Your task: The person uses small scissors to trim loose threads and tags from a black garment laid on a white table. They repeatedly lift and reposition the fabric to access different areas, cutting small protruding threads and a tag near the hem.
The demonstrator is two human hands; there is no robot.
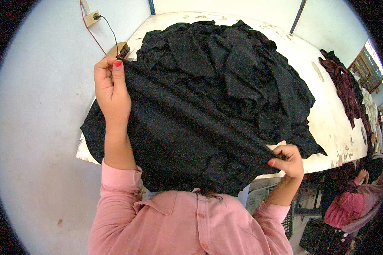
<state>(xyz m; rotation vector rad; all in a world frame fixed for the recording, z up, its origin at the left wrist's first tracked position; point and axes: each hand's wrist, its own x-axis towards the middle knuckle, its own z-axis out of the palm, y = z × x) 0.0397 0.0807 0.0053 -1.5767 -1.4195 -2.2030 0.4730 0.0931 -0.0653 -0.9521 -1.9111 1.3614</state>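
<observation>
A piece of black cloth [170, 131] is stretched slantwise between my two hands, above the near side of the table. My left hand [112, 83], raised at the upper left, pinches one corner of it between thumb and fingers. Lower down on the right, my right hand [288, 160] grips the other end, its thumb on top. The upper edge between them is pulled taut, and the rest hangs toward my body. Behind it lies a big heap of crumpled black fabric [204, 51], partly hidden by the held piece.
The heap rests on a worn white table [332, 140]. A wall socket [91, 18] with a plugged-in cord is at the upper left, and the cord runs down near my left hand. Dark red cloth [342, 85] lies at the right. Another person [349, 204] in pink sits at the lower right.
</observation>
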